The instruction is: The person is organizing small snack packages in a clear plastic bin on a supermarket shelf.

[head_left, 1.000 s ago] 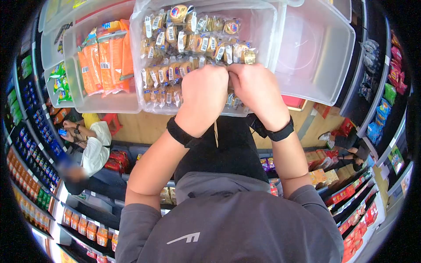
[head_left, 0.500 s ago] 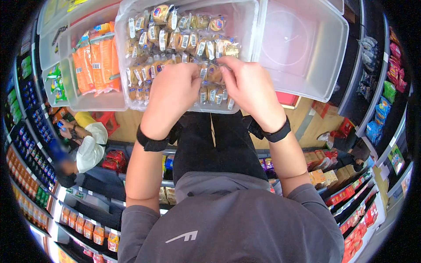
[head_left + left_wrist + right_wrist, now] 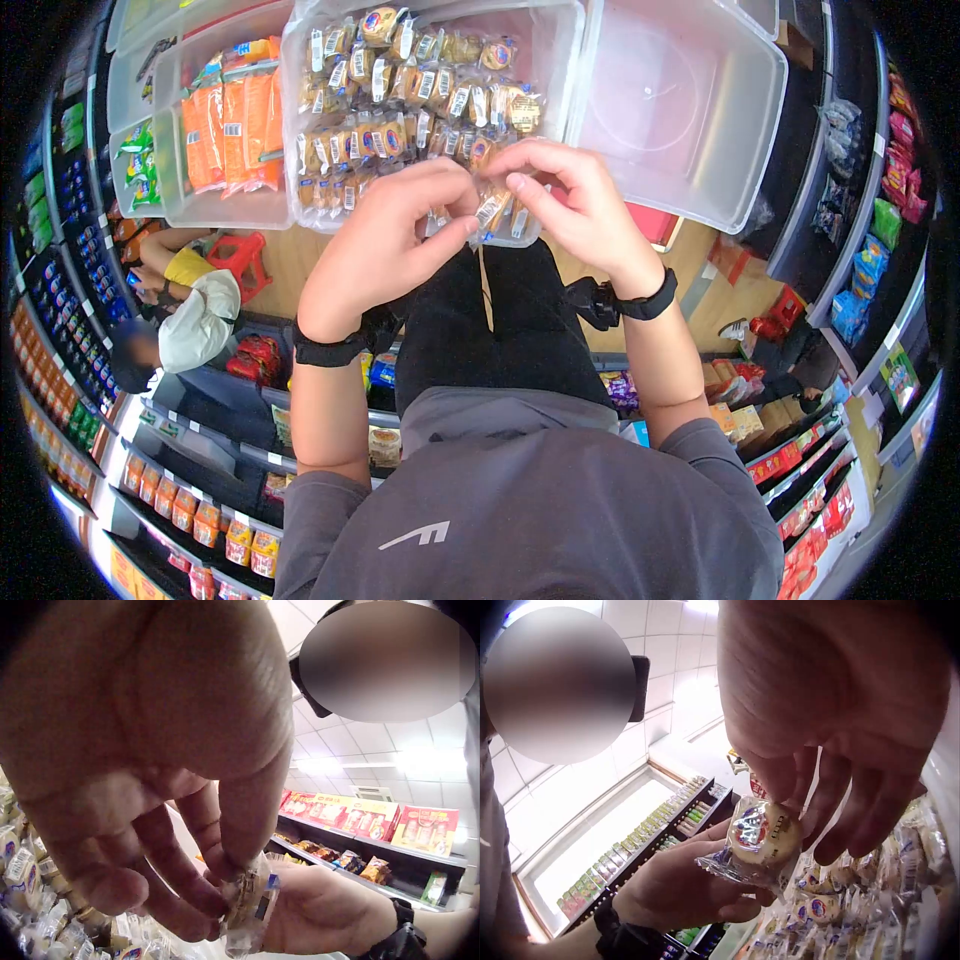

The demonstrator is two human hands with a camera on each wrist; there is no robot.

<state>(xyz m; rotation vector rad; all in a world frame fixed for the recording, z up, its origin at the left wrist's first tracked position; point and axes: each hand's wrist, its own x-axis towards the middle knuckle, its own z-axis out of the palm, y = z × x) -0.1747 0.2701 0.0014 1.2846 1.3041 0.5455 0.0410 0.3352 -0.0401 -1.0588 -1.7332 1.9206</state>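
A small round cake in a clear wrapper [image 3: 761, 836] is between my two hands, over the near side of a tub. My left hand [image 3: 405, 220] pinches it between thumb and fingers, and its barcode label shows in the left wrist view. From the other side, my right hand [image 3: 570, 200] has its thumb and forefinger at the wrapper's edge. The clear plastic tub [image 3: 570, 75] under the hands has a bag liner and holds rows of similar wrapped cakes [image 3: 375, 140]. Part of the near rows is hidden by my hands.
To the left, another tub [image 3: 245, 210] holds orange packets [image 3: 235, 130], with green packets [image 3: 140, 165] beyond it. A clear tub [image 3: 690, 120] stands at the right. Stocked shelves line both sides. One person [image 3: 200, 320] sits at the left, and another [image 3: 805, 355] is at the right.
My hands have drawn back from deeper in the tub toward its near edge. They parted, then came together around one wrapped cake, now visible between them.
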